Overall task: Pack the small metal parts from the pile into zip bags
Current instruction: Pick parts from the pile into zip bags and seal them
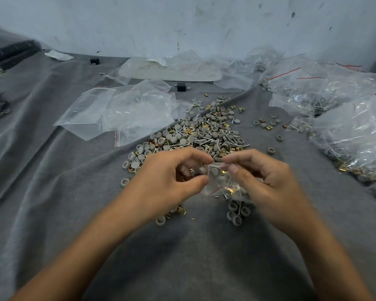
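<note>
Two-handed hold on small clear plastic zip bag (220,185) — rim pinched by left hand (172,177) and right hand (267,177) — at near edge of pile of grey caps, screws, brass clips (200,133).

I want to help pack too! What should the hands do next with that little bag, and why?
Probably pinch the small zip bag shut: the left hand and right hand both hold its open top, and parts already sit inside.
</note>
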Demonstrator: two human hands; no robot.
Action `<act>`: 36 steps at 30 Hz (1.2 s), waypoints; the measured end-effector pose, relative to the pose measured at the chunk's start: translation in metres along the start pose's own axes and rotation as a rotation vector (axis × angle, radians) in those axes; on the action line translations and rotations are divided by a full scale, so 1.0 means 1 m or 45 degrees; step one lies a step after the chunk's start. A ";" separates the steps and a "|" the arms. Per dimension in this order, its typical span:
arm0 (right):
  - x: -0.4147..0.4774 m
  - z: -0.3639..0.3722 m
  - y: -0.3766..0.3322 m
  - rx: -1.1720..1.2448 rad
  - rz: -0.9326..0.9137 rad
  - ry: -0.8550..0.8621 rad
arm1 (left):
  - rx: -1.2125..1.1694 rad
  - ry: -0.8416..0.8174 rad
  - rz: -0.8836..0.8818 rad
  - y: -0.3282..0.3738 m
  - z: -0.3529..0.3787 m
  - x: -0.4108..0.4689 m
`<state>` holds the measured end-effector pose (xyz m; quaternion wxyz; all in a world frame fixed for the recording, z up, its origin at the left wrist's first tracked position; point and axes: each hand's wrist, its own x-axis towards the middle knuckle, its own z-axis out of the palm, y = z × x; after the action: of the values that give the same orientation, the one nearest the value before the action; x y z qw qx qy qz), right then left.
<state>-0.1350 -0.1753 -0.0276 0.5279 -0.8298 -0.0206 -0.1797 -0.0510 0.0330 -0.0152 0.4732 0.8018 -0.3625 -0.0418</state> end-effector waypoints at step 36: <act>0.004 -0.005 0.002 0.116 -0.053 0.252 | 0.030 -0.078 0.086 0.009 0.015 -0.008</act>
<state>-0.1323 -0.1811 -0.0265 0.5607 -0.7826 0.0064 -0.2705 -0.0679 0.0245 -0.0179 0.4534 0.7930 -0.4043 -0.0460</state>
